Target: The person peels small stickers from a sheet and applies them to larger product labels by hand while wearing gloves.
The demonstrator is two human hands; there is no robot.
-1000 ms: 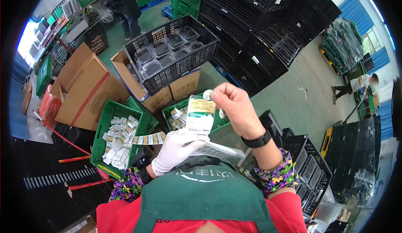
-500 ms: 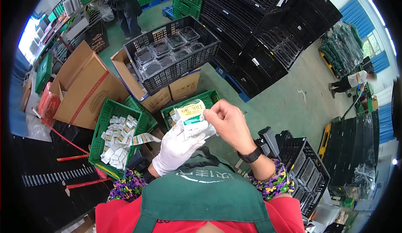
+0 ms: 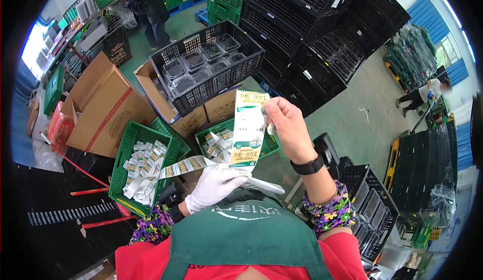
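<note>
A strip of printed paper labels [image 3: 245,138], with green and yellow bands, stands stretched upright between my hands. Its upper right edge is pinched by my bare right hand [image 3: 289,129], thumb against fingers. Lower down, my white-gloved left hand [image 3: 215,187] is closed on the strip's bottom end. From there a further length of the strip [image 3: 185,166] trails left into a green crate [image 3: 116,175] holding a heap of folded labels [image 3: 143,164]. A pale flat object [image 3: 264,185] sticks out to the right under my left hand; its kind is hidden.
Behind the strip, a second green crate [image 3: 270,147] holds more folded labels. Beyond it, a black crate [image 3: 221,78] of clear plastic boxes rests on cardboard boxes [image 3: 113,111]. Stacked black crates [image 3: 302,38] rise behind. Another black crate [image 3: 370,209] stands at right. Two people are farther off.
My right hand has moved right and slightly up, drawing the bunched labels into a long upright strip. My left hand has shifted slightly down, and the trailing length now stretches more.
</note>
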